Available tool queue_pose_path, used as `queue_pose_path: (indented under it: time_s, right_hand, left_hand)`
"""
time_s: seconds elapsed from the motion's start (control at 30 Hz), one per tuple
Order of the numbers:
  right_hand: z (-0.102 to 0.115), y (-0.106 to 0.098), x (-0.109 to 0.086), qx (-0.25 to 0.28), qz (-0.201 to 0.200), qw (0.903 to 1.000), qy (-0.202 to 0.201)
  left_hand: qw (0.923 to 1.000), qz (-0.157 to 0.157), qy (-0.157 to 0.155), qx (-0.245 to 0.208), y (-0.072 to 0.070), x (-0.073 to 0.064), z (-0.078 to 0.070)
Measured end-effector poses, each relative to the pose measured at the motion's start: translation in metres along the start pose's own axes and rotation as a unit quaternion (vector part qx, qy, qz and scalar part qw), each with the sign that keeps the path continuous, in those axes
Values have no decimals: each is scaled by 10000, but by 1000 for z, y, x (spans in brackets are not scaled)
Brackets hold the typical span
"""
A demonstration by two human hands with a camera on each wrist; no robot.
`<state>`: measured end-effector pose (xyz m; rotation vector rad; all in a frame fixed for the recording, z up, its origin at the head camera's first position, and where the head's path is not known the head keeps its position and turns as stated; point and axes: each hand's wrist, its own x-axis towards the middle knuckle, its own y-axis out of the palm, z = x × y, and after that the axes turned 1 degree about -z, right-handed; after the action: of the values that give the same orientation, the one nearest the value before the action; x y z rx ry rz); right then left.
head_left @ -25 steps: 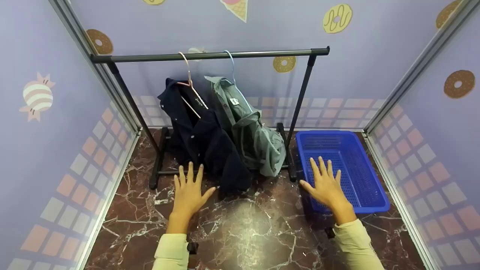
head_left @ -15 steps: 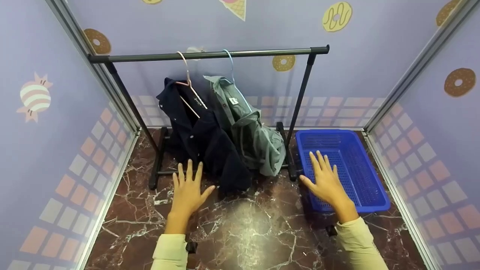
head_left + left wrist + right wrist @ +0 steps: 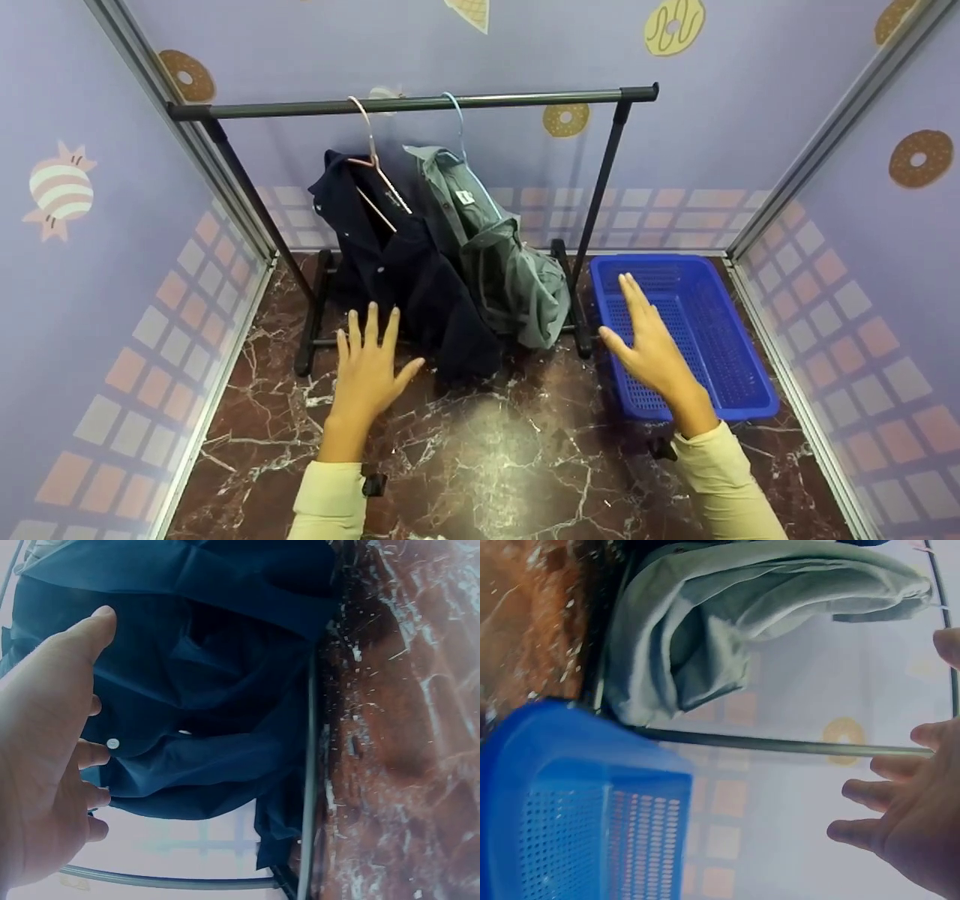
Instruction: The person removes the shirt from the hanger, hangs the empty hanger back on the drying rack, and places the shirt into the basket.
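Observation:
Two garments hang on the black rack (image 3: 525, 99). One is a dark navy shirt (image 3: 420, 285) with white buttons on a pinkish hanger (image 3: 373, 146); the other, a grey-green shirt (image 3: 536, 300), is on a light blue hanger (image 3: 462, 131). My left hand (image 3: 367, 375) has its fingers spread before the navy shirt, holding nothing; the left wrist view shows that shirt (image 3: 172, 682) beyond the fingers. My right hand (image 3: 652, 352), straight-fingered and holding nothing, hovers over the blue basket (image 3: 739, 337). The grey-green shirt (image 3: 705, 622) appears beyond it in the right wrist view.
Lilac walls with printed sweets and tiles enclose the rack on three sides. The floor (image 3: 495, 457) is dark red marble with white veins. The basket stands between the rack's right foot (image 3: 583, 341) and the right wall (image 3: 847, 315).
Both hands have moved slightly forward, the left also a little leftward. My right hand has turned, its fingers now closer together. The head view has shifted a little; garments and basket stay in place.

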<state>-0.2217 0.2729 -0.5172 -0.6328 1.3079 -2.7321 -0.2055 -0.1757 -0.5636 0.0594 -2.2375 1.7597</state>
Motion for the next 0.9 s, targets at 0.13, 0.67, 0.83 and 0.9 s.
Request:
queue_pose_path:
  time_s: [0.13,0.67,0.83,0.9]
  right_hand:
    - [12,-4,1,177,-301,9992,-215]
    - [62,-12,17,460,-837,9852,-1425]
    - [82,-8,26,848,-1204,9667,-2095]
    - [90,-6,29,1025,-1244,9606,-2264]
  left_hand:
    - [9998,-172,90,4,-9,1,-1]
    - [9983,-483,336,-9,-35,11,-3]
    - [9978,-528,389,-60,-41,14,-2]
    - [9975,-576,409,-87,-43,15,-1]
